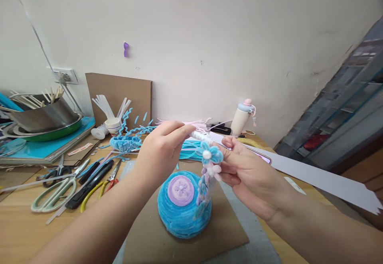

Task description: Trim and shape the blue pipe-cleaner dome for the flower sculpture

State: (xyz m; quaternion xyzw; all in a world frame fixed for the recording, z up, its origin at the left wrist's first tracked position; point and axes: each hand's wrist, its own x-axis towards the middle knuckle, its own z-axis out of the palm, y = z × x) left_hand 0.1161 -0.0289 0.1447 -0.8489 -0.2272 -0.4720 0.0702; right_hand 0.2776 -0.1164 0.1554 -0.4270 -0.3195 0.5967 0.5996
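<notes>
A white fuzzy pipe-cleaner stem (pixel 202 137) is held level between my two hands. My left hand (pixel 163 146) pinches its left end, fingers closed and pointing right. My right hand (pixel 254 176) grips its right end, thumb and fingers pressed together behind a blue pipe-cleaner flower (pixel 215 157) with a white centre. Below that flower, a string of pink, lilac and blue blossoms (pixel 213 171) hangs down. Its lower end overlaps a round blue fuzzy base (pixel 179 226); whether they are joined I cannot tell. A lilac disc (pixel 176 196) with a small flower tops the base.
The base stands on a cardboard sheet (pixel 224 232). Green-handled scissors (pixel 56 196), a black cutter (pixel 89 184) and pliers (pixel 109 180) lie left. Blue pipe cleaners (pixel 190 154) lie behind my hands. A bottle (pixel 240 119) stands at the back right, near a long white strip (pixel 314 176).
</notes>
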